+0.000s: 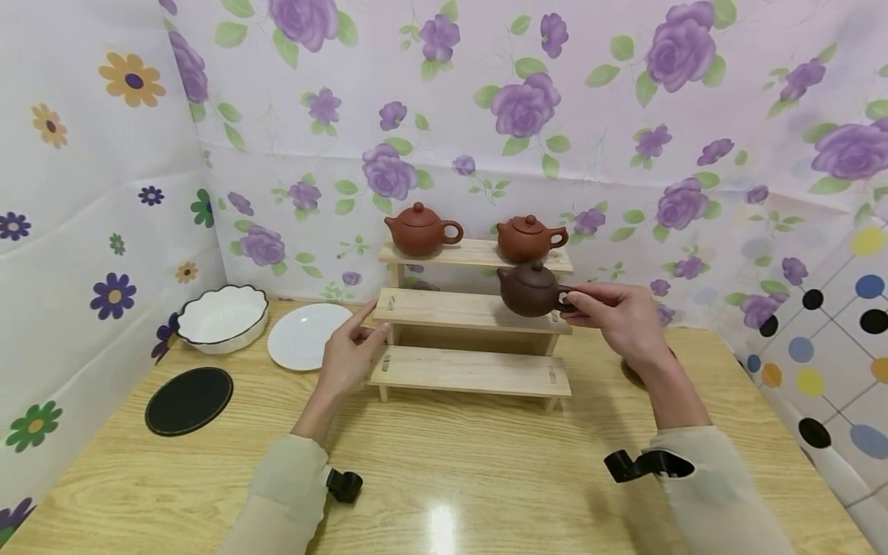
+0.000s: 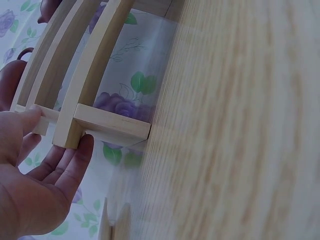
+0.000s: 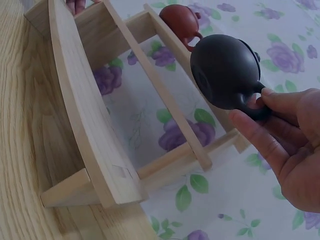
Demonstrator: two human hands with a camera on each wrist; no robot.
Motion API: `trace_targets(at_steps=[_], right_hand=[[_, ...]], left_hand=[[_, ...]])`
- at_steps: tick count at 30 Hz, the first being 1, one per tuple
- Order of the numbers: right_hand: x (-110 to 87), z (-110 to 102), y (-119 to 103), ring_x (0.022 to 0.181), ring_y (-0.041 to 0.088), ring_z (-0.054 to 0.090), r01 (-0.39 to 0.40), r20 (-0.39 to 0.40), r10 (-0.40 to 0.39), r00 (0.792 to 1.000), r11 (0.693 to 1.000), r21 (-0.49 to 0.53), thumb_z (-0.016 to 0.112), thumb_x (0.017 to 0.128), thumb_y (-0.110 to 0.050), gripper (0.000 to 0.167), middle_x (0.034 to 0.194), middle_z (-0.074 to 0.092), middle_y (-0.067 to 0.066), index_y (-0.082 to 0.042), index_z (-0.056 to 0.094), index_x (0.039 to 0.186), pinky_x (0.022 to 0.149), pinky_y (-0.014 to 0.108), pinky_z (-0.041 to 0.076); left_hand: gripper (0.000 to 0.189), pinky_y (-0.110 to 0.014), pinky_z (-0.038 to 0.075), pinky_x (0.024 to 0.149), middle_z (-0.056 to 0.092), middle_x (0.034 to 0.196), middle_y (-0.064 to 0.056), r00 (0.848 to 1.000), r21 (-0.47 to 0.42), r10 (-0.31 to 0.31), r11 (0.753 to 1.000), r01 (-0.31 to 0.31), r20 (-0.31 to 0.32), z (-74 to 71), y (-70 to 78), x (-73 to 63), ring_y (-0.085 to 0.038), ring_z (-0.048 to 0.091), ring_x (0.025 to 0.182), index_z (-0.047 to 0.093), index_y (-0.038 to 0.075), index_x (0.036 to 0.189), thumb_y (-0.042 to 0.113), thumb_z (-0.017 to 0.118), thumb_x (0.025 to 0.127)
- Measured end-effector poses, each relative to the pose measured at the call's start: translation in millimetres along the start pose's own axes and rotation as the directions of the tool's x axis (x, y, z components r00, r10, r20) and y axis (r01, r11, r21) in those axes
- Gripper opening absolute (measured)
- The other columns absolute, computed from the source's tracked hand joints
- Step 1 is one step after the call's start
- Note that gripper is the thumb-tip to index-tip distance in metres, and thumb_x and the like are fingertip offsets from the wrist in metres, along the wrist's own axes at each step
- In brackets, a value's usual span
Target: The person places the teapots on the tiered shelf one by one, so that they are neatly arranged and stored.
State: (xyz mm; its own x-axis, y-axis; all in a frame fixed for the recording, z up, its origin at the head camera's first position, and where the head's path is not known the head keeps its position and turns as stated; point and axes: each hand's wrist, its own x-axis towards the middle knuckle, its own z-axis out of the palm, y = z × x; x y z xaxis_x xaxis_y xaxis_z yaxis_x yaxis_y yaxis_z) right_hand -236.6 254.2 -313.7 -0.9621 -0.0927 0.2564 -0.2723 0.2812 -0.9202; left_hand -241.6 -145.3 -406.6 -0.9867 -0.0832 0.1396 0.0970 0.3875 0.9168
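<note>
While the dark teapot (image 1: pixel 529 293) hangs by the middle tier (image 1: pixel 444 307)'s right end, the right hand (image 1: pixel 627 320)'s fingers are pinching its handle (image 3: pixel 256 112). Plenty of open board stretches left. Left hand (image 1: pixel 347 356)'s fingers grip the wooden stand (image 1: pixel 472 371)'s left edge. Two reddish teapots (image 1: pixel 419 233) (image 1: pixel 523 243) up top, open tabletop (image 1: pixel 472 455) out front.

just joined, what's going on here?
A person's right hand holds a dark brown teapot by its handle, near the right end of the middle shelf of a wooden rack; it looks clear of the board. The left hand holds the rack's left end. Two reddish teapots stand on the top shelf. A white plate lies to the rack's left.
</note>
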Motion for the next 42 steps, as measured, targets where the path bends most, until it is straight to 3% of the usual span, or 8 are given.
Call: trace_targets(at_steps=[7, 14, 23, 36, 42], right_hand=[[5.8, 11.9, -0.8, 0.090, 0.010, 0.079, -0.036, 0.034, 0.035, 0.999, 0.999, 0.017, 0.067, 0.106, -0.016, 0.037, 0.104, 0.076, -0.002, 0.011, 0.069, 0.130, 0.086, 0.032, 0.062], [15.8, 24.6, -1.3, 0.088, 0.010, 0.079, -0.015, 0.060, 0.012, 0.998, 0.999, 0.040, 0.067, 0.105, -0.010, 0.034, 0.110, 0.075, 0.010, 0.014, 0.069, 0.128, 0.085, 0.034, 0.063], [23.2, 40.9, 0.8, 0.088, 0.013, 0.080, 0.013, 0.096, -0.022, 0.995, 0.995, 0.096, 0.067, 0.103, -0.006, 0.030, 0.103, 0.077, -0.001, 0.015, 0.070, 0.125, 0.083, 0.036, 0.064], [35.8, 68.1, -5.5, 0.089, 0.013, 0.080, -0.020, 0.141, 0.002, 0.990, 0.992, 0.127, 0.066, 0.104, -0.004, 0.030, 0.126, 0.069, 0.032, 0.014, 0.069, 0.128, 0.085, 0.037, 0.063], [41.3, 80.7, -7.1, 0.086, 0.012, 0.079, -0.021, 0.144, 0.000, 0.990, 0.989, 0.149, 0.065, 0.104, -0.001, 0.030, 0.122, 0.072, 0.031, 0.016, 0.068, 0.128, 0.083, 0.036, 0.064]], left_hand=[[0.056, -0.031, 0.049, 0.076, 0.076, 0.110, -0.015, 1.000, 0.007, 0.005, 1.000, -0.005, 0.004, -0.2, -0.5, -0.1, -0.018, 0.059, 0.082, 0.047, 0.031, 0.161, 0.034, 0.064, 0.107], [0.056, -0.031, 0.049, 0.077, 0.075, 0.110, -0.015, 1.000, 0.008, 0.007, 1.000, -0.007, 0.004, -1.1, 0.3, -0.6, -0.018, 0.060, 0.083, 0.047, 0.031, 0.161, 0.034, 0.064, 0.107], [0.055, -0.031, 0.049, 0.079, 0.076, 0.110, -0.015, 1.000, 0.000, 0.010, 1.000, -0.010, -0.011, 0.0, 1.2, -0.9, -0.017, 0.061, 0.086, 0.050, 0.031, 0.159, 0.032, 0.066, 0.106], [0.055, -0.032, 0.049, 0.077, 0.076, 0.110, -0.015, 1.000, 0.005, 0.012, 1.000, -0.012, -0.008, -0.8, 0.2, -0.8, -0.018, 0.061, 0.086, 0.049, 0.031, 0.160, 0.033, 0.065, 0.107], [0.055, -0.030, 0.049, 0.077, 0.076, 0.110, -0.016, 1.000, -0.007, 0.020, 1.000, -0.020, -0.015, -0.7, -0.3, -0.1, -0.019, 0.063, 0.086, 0.050, 0.028, 0.159, 0.031, 0.066, 0.107]])
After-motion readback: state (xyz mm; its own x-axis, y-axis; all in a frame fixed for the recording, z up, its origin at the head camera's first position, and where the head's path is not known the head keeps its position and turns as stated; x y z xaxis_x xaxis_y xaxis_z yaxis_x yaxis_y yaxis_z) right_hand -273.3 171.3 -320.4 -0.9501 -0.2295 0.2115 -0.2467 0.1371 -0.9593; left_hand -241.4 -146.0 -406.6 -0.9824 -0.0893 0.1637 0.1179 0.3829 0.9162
